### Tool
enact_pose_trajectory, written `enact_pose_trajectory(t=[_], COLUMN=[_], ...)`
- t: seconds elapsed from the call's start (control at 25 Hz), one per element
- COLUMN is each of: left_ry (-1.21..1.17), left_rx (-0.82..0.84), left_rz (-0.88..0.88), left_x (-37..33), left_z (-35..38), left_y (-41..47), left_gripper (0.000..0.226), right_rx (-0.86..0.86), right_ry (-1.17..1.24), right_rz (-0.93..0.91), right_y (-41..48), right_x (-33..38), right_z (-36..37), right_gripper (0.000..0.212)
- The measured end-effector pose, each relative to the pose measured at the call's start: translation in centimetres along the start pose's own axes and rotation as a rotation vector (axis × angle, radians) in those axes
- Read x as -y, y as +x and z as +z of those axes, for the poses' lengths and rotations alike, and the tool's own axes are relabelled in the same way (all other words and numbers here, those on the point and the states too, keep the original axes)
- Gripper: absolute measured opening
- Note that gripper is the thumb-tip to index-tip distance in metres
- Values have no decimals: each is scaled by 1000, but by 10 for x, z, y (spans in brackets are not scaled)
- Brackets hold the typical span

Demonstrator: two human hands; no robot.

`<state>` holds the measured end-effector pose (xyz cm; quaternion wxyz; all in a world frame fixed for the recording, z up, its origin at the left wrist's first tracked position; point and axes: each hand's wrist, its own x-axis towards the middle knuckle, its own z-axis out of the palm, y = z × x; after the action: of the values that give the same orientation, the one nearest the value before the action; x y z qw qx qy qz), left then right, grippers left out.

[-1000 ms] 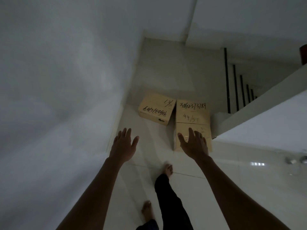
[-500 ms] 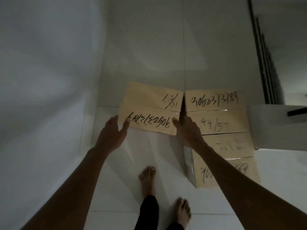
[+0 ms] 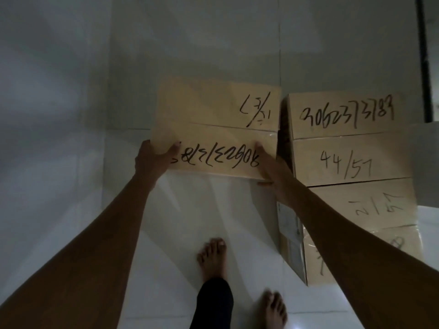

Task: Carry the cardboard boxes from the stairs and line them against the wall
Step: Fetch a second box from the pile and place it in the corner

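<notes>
A tan cardboard box (image 3: 213, 115) with black handwritten numbers sits in front of me at the top edge of the stairs. My left hand (image 3: 152, 160) grips its near left corner, thumb on the top face. My right hand (image 3: 270, 167) holds its near right corner, fingers under the edge. Right of it stands a second box (image 3: 344, 136) marked 44/57, and nearer to me a third box (image 3: 370, 210), partly hidden by my right forearm.
A white wall (image 3: 47, 115) runs along the left. The floor is glossy white tile (image 3: 213, 210) and my bare feet (image 3: 212, 257) stand on it. A black railing (image 3: 424, 55) and a white ledge (image 3: 425, 162) are at the right.
I stepped closer and bent over the boxes. Both hands went from spread in the air to closing on the near corners of the left box.
</notes>
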<state>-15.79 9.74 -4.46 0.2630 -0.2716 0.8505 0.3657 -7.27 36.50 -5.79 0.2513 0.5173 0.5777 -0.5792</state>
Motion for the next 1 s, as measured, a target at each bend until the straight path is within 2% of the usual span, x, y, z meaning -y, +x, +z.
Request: enact_pose_trajectory(t=[0.2, 0.32, 0.52, 0.68, 0.8, 1.0], left_ry=[-102, -168, -298, -570, -761, -1024], left_rx=[-47, -129, -270, -382, -458, -724], left_rz=[-73, -123, -184, -300, -415, -571], left_x=[-6, -15, -4, 51, 106, 229], left_z=[-60, -126, -224, -262, -273, -264], left_y=[-103, -219, -442, -634, -747, -909], left_gripper=[84, 82, 79, 77, 74, 75], right_rx=[2, 38, 132, 254, 357, 561], right_ry=[-70, -169, -335, -542, -756, -1031], right_rz=[-86, -73, -165, -315, -400, -526], right_y=[-106, -221, -421, -575, -654, -762], right_x=[23, 41, 40, 5, -28, -142], right_z=[-16, -44, -87, -112, -105, -66], right_gripper=[81, 74, 77, 72, 73, 69])
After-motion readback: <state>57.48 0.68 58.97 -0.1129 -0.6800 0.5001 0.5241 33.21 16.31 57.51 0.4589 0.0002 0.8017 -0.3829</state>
